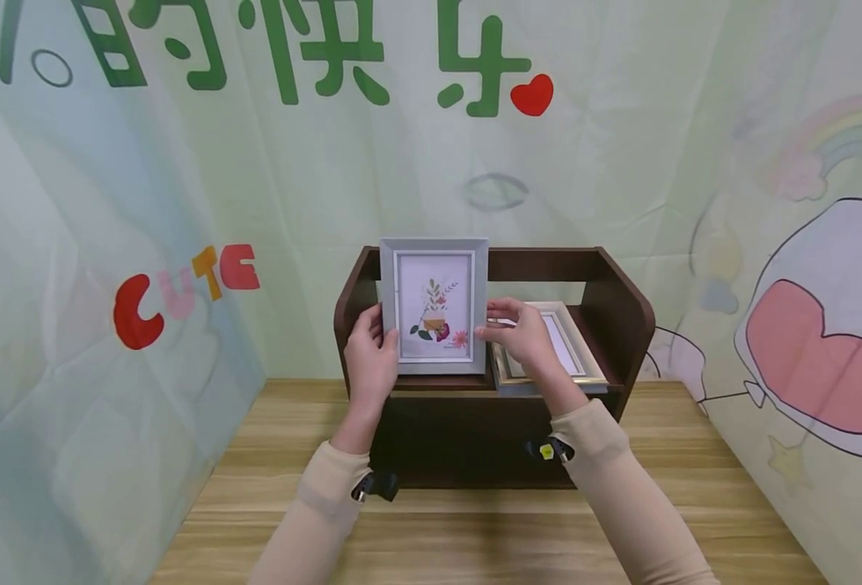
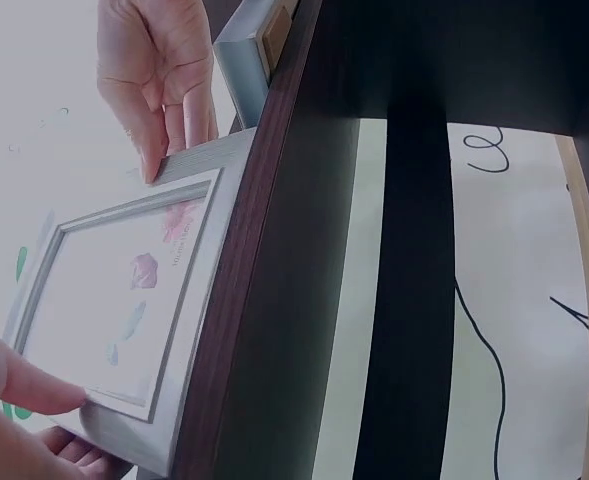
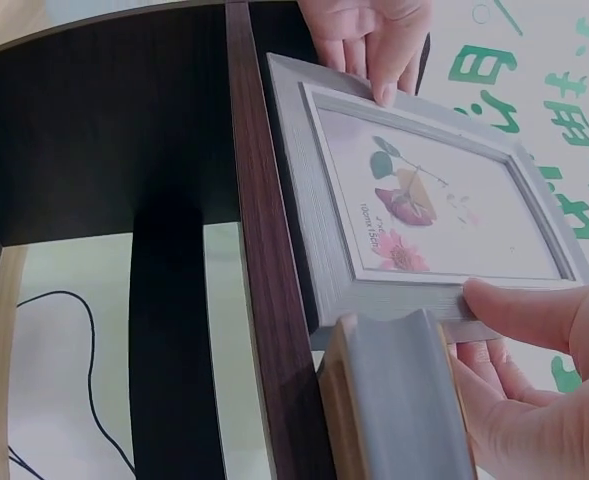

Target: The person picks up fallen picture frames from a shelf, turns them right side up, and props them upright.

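A grey picture frame (image 1: 434, 367) with a floral print stands upright at the left of the upper shelf of a dark brown rack (image 1: 540, 264). My left hand (image 1: 370, 357) grips its left edge, thumb on the front and fingers behind. On the opposite edge my right hand (image 1: 521, 333) pinches the frame, with the thumb (image 3: 514, 305) on the front border. In the right wrist view the frame's lower edge sits right at the shelf board (image 3: 264, 250). Beside it, partly behind my right hand, other picture frames (image 1: 584, 361) lie flat in a stack.
The rack stands on a wood-grain table (image 1: 306, 422) against a printed cloth backdrop (image 1: 314, 195). Its right side panel (image 1: 628, 317) rises beside the flat stack. Below the shelf is a dark lower compartment (image 1: 467, 439).
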### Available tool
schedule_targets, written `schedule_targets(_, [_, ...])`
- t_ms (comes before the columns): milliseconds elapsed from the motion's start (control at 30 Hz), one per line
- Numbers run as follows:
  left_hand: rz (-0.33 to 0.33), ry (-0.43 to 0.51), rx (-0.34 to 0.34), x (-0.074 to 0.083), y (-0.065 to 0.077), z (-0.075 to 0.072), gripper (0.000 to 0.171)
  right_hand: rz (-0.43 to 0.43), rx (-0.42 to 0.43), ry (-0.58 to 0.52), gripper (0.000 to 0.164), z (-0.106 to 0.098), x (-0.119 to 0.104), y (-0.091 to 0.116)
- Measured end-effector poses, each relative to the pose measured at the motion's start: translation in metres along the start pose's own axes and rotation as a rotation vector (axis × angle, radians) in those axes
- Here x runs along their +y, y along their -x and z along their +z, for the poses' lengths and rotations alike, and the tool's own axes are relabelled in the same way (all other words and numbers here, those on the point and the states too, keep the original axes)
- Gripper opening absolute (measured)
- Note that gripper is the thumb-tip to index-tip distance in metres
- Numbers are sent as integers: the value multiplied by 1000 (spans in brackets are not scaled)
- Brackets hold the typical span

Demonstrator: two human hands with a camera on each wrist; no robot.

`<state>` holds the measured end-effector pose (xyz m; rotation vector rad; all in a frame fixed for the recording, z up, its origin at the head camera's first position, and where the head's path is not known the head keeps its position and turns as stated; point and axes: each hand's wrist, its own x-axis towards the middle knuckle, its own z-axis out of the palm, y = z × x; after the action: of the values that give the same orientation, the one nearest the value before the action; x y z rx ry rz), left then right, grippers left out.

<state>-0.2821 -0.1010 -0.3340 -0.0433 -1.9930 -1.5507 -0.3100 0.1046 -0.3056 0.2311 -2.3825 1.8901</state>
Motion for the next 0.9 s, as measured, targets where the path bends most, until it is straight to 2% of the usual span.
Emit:
schedule_targets(333, [-11,61,-55,-7,-1,2,37,-9,12,-46,48,2,0,1])
schedule_targets(600, [-30,63,-71,-8,-2,1,34,-11,20,-79,48,3,2,-2])
schedule_targets(900, [-5,43,-86,-11,-1,-1,33,-18,18,-112,49,4,6,-7])
